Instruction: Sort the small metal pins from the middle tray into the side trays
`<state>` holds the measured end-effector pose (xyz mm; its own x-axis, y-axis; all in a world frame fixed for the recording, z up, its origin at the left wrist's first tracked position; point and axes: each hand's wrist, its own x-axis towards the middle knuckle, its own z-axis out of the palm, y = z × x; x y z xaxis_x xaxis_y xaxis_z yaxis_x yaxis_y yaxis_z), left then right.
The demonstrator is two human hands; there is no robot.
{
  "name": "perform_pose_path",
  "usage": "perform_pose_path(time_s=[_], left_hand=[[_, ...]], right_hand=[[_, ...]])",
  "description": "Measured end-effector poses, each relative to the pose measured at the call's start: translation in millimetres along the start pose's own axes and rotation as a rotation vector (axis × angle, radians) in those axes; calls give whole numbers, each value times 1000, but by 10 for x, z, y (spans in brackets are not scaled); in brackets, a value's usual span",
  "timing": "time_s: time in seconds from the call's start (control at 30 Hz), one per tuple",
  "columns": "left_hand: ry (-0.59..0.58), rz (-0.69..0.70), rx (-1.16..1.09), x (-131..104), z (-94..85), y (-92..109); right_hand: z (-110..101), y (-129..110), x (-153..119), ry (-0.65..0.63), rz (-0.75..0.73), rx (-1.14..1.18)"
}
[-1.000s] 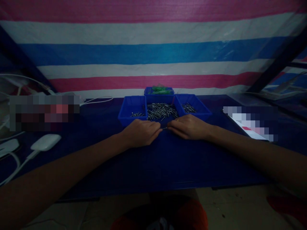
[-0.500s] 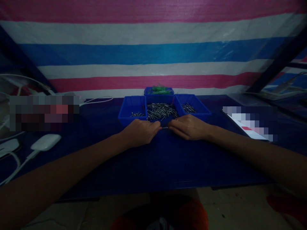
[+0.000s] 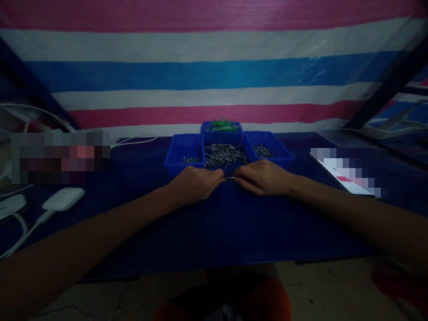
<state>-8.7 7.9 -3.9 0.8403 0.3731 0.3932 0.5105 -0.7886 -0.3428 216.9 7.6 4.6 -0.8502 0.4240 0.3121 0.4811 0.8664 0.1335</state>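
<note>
A thin metal piece (image 3: 230, 178) spans the gap between my two hands, low over the blue table. My left hand (image 3: 198, 183) pinches its left end. Its right end is at the closed fingertips of my right hand (image 3: 260, 177). Just beyond them lies a pile of small metal pins (image 3: 224, 154). A blue bin (image 3: 185, 148) on the left holds a few similar pins, and another blue bin (image 3: 270, 147) on the right holds several more. Behind the pile, a third blue bin (image 3: 221, 126) contains green pieces.
A white charger (image 3: 63, 199) with cables lies at the left on the blue table (image 3: 227, 232). Pixelated areas cover items at left and right, beside a white sheet (image 3: 344, 179). A striped sheet (image 3: 214, 73) hangs behind.
The fingers of my right hand have shifted slightly, and a little more of the thin metal piece shows. My left hand stays in place.
</note>
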Motion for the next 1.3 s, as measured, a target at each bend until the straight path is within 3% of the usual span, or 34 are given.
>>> perform_pose_path(time_s=[0.5,1.07,1.3], left_hand=[[69,53,13,-5,-7,-8],[66,-8,45,-3,9,1],[14,-40,15,10,-4,12]], right_hand=[[33,10,-15,53,-44,-48],[10,3,2,78,-1,-112],[5,-7,10,57,32,-104]])
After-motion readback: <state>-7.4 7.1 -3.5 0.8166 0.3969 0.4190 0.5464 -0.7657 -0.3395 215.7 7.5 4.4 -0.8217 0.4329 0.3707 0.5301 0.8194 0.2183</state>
